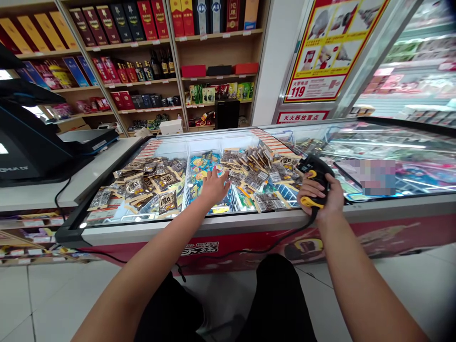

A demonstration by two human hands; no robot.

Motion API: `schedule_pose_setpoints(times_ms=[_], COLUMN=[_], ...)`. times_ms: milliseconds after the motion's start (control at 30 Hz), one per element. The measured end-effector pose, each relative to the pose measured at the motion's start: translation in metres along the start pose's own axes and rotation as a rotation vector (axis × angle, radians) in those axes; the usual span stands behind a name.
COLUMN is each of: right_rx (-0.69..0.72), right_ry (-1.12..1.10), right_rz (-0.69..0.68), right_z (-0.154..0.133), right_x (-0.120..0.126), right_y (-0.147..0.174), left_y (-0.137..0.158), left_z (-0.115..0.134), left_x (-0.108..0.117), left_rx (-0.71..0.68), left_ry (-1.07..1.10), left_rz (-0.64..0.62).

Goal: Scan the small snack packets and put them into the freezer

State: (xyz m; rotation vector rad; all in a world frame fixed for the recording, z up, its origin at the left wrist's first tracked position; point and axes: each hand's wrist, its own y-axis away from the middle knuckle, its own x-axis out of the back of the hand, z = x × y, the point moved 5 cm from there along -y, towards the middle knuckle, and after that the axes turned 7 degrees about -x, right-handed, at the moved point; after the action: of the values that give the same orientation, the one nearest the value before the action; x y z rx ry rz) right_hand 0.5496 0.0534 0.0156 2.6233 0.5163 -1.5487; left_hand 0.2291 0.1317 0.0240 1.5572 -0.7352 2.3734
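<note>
Bare forearms (142, 270) at six o'clock; left hand (214, 186), fingers spread, perhaps touching packets (252, 161); right hand (333, 195), at three, grips a black-and-yellow device (318, 166)

Wooden shelves (217, 50) with boxes (146, 21) and bottles (155, 65), a red-edged poster (320, 59) (marked 119), pale counter (83, 181) — black machine (39, 152) on top

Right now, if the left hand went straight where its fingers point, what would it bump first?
Probably the pile of brown packets ahead and right of the left hand, though the hand's height is unclear, so it might pass above.
</note>
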Motion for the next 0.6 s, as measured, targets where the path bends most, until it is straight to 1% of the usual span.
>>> schedule_pose_setpoints(times_ms=[67, 200, 300, 367, 400, 433, 467, 500, 567, 600], right_rx=[-0.021, -0.047, -0.105, -0.127, -0.127, -0.115, -0.096, -0.073, 0.025, 0.075], right_ry=[-0.105, -0.394, -0.545, -0.681, -0.789, -0.932, -1.131, -1.377, -1.858, -2.048], right_rz=[0.005, -0.071, -0.108, -0.095, -0.076, -0.054, -0.048, -0.067, -0.174, -0.222], right_z=[0.000, -0.002, 0.001, 0.006, 0.010, 0.015, 0.020, 0.026, 0.039, 0.047], right_x=[0.007, 0.019, 0.017, 0.008, 0.002, -0.005, -0.014, -0.024, -0.045, -0.054], right_y=[-0.002, -0.010, -0.013, -0.011, -0.009, -0.007, -0.005, -0.005, -0.009, -0.012], left_y=[-0.003, -0.006, 0.004, 0.019, 0.029, 0.040, 0.052, 0.065, 0.092, 0.105], left_z=[0.006, 0.018, 0.018, 0.011, 0.005, -0.003, -0.013, -0.025, -0.054, -0.067], left_x=[-0.002, -0.002, 0.012, 0.029, 0.040, 0.050, 0.062, 0.073, 0.091, 0.099], left_rx=[-0.026, -0.089, -0.080, -0.055, -0.035, -0.004, 0.039, 0.105, 0.301, 0.385], left_ry=[0.005, 0.014, -0.047, -0.121, -0.161, -0.201, -0.236, -0.267, -0.311, -0.331], left_rz=[0.035, 0.042, 0.090, 0.104, 0.101, 0.095, 0.086, 0.066, 0.007, -0.019])
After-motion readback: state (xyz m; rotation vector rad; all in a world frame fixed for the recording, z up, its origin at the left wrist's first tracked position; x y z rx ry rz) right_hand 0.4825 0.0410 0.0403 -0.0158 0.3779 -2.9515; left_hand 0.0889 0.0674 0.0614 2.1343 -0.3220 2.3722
